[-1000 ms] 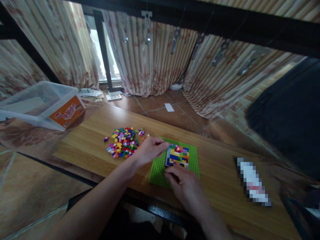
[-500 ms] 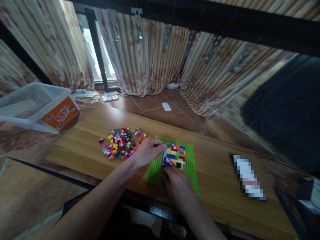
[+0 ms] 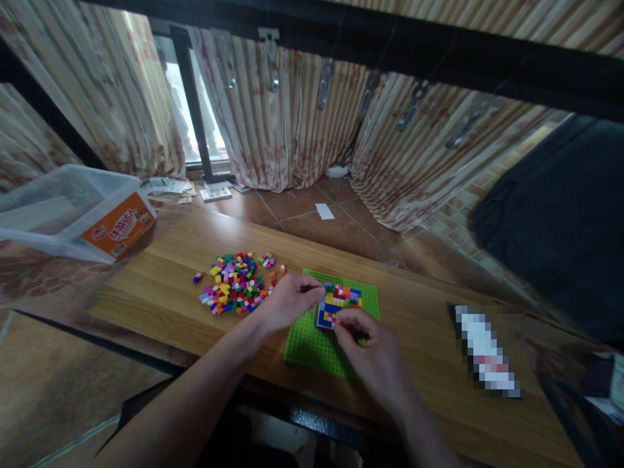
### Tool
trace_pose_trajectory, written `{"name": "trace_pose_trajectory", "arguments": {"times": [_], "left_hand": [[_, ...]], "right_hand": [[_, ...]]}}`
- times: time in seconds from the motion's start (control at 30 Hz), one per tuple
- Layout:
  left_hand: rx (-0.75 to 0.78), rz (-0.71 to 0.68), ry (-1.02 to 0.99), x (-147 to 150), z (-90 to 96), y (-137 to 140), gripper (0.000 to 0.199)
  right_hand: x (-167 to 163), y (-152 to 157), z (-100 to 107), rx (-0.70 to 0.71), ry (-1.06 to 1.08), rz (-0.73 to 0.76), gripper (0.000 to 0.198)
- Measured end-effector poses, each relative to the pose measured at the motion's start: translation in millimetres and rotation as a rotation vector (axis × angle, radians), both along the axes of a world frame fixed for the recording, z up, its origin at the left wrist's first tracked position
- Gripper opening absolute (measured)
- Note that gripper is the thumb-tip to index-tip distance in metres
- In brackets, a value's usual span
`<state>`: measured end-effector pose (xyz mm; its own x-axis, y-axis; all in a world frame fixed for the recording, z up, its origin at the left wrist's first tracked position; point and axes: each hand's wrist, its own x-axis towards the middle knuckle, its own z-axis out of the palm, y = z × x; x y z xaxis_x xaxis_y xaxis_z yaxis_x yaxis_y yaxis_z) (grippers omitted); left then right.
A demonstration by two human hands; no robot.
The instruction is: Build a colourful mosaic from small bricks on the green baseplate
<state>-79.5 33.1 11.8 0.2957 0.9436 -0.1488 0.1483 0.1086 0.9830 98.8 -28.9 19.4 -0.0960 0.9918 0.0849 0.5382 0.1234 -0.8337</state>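
A green studded baseplate [image 3: 312, 351] lies on the wooden table. On it sits a flat rectangle of multicoloured toy bricks [image 3: 336, 300]. My left hand [image 3: 291, 300] is at the rectangle's upper left corner, thumb and forefinger drawn together; whatever lies between them is too small to make out. Over the lower right part of the rectangle is my right hand [image 3: 373, 341], its fingertips pinched down at the bricks and covering some of them. What these fingers hold, if anything, is hidden.
Left of the baseplate spreads a pile of loose toy bricks [image 3: 236, 283] on the table [image 3: 160, 279]. A clear plastic bin [image 3: 63, 214] with an orange label stands beyond the left end. A blurred-out flat item [image 3: 487, 351] lies at the right. Curtains [image 3: 312, 123] hang behind.
My right hand has moved up and to the right, from below the brick rectangle to over its lower right part. The left hand stays at the upper left corner.
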Motion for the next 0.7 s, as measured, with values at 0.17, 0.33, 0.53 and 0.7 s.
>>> {"name": "trace_pose_trajectory", "arguments": {"times": [0.17, 0.33, 0.53, 0.7], "left_hand": [[-0.033, -0.004, -0.027, 1.9, 3.4, -0.9, 0.022], [-0.063, 0.004, -0.067, 3.5, 6.0, -1.7, 0.017], [-0.064, 0.004, -0.083, 2.4, 5.3, -1.7, 0.015], [-0.037, 0.007, -0.046, -0.1, 4.3, -1.6, 0.015]], "right_hand": [[16.1, 14.8, -3.1, 0.12, 0.031, -0.15, 0.026], [19.8, 24.8, -9.0, 0.206, -0.056, -0.158, 0.024], [14.0, 37.4, -19.6, 0.332, -0.115, -0.135, 0.019], [10.2, 42.4, -26.8, 0.272, -0.093, -0.197, 0.019]]}}
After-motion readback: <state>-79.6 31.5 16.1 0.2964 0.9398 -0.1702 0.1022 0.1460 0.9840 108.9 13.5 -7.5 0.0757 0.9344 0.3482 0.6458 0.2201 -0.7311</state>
